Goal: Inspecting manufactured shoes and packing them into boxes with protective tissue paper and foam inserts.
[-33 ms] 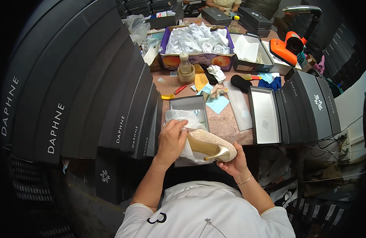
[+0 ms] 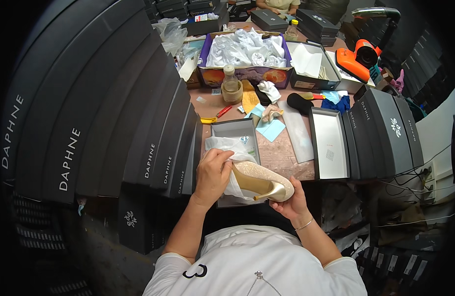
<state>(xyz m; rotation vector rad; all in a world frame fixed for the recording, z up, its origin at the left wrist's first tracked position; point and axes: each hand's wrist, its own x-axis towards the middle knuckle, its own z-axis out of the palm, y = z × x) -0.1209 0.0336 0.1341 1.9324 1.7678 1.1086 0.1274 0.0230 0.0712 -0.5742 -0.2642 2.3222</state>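
A glittery pale-gold high-heeled shoe [image 2: 261, 172] lies tilted across both hands above an open grey shoebox [image 2: 233, 129]. Its thin gold heel points left, toward me. White tissue paper [image 2: 226, 142] wraps the toe end and hangs under the shoe. My left hand [image 2: 211, 178] is closed on that paper at the toe, with thumb and fingers pinching it. At the heel end, my right hand [image 2: 293, 203] grips the back of the shoe, thumb on the outer side and fingers beneath. The toe itself is hidden by the paper and my left hand.
Black shoeboxes [image 2: 104, 113] stand tightly stacked on the left; more [image 2: 380, 130] stand right, beside an upturned pale box lid [image 2: 330, 143]. Behind are a purple carton of tissue [image 2: 245, 74], a bottle [image 2: 229, 76], a red cutter [image 2: 224, 111] and an orange tool [image 2: 353, 64]. Another person sits beyond.
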